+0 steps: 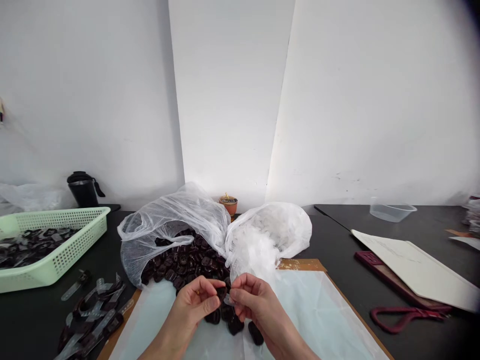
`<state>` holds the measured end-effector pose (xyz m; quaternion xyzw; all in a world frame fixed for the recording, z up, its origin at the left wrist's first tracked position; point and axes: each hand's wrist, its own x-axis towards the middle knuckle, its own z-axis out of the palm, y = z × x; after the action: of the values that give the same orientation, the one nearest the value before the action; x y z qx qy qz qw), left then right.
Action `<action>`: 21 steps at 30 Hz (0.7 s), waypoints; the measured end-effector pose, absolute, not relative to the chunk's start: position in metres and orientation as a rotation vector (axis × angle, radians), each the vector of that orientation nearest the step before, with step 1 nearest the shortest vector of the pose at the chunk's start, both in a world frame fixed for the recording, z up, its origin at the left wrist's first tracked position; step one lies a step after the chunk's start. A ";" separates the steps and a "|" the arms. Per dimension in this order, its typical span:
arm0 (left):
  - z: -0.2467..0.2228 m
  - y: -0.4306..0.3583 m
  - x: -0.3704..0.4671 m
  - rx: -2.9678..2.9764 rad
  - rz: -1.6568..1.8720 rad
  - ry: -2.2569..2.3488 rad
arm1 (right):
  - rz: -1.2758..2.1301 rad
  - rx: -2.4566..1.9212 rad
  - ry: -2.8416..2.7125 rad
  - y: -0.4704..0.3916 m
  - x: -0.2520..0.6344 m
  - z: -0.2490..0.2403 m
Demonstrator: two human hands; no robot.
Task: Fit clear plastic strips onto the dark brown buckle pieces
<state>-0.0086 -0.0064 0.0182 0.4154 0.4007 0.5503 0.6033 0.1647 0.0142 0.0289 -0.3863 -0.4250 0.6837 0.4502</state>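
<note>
In the middle, my left hand (189, 307) pinches a small dark plastic piece (222, 292) between thumb and fingers. My right hand (258, 302) is closed on a clear plastic strip (228, 300), whose end meets the dark piece; whether the two are joined I cannot tell. Several loose dark pieces (235, 325) lie below my fingers on a pale blue sheet (311, 310). Behind my hands, a heap of glossy dark pieces (187, 260) spills from a clear bag (146, 245). Beside it, a white bag (294, 225) lies open with clear strips (255, 250).
At left, dark pieces with strips attached (95, 320) lie near a green basket (56, 260) of similar ones. A black cup (83, 190) and small pot (228, 204) stand behind. Rightward are red-handled scissors (397, 320), a notebook (412, 265) and a clear bowl (392, 212).
</note>
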 end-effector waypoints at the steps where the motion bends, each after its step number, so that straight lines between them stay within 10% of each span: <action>1: 0.019 -0.007 -0.009 0.994 1.272 0.951 | 1.690 -0.957 -1.045 0.014 0.165 0.029; 21: 0.018 -0.006 -0.009 1.172 1.343 0.985 | 1.688 -0.922 -1.053 0.017 0.167 0.025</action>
<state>-0.0088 -0.0058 0.0181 0.4899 0.4119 0.5613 0.5247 0.1666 0.0167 0.0255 -0.3739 -0.4273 0.6848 0.4567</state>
